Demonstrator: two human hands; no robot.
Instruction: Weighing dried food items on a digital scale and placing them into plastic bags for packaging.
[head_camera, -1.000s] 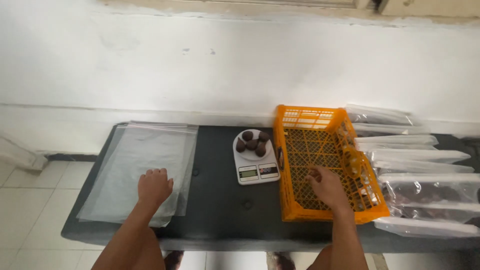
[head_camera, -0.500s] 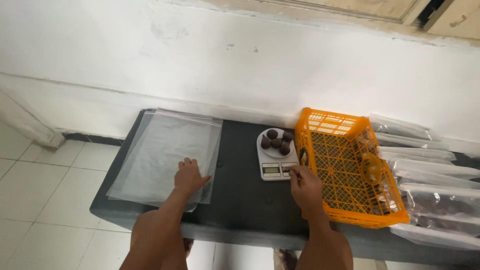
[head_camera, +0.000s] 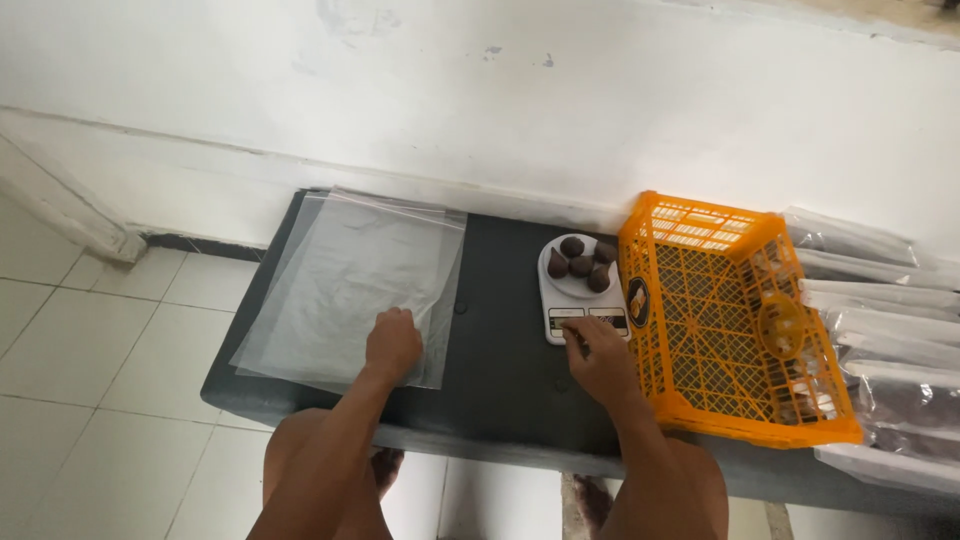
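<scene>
Fruit weighing partly done: four dark fruits (head_camera: 582, 263) lie on the scale (head_camera: 580, 295).
Left hand (head_camera: 392, 343) presses flat on clear bags (head_camera: 350, 285), grasping nothing; right hand (head_camera: 598, 355) fingers the scale, bagging not begun.

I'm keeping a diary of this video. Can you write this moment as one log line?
left hand: flat on clear plastic bags | right hand: fingers at white scale front | scale: four dark fruits | orange crate: beside scale
</scene>
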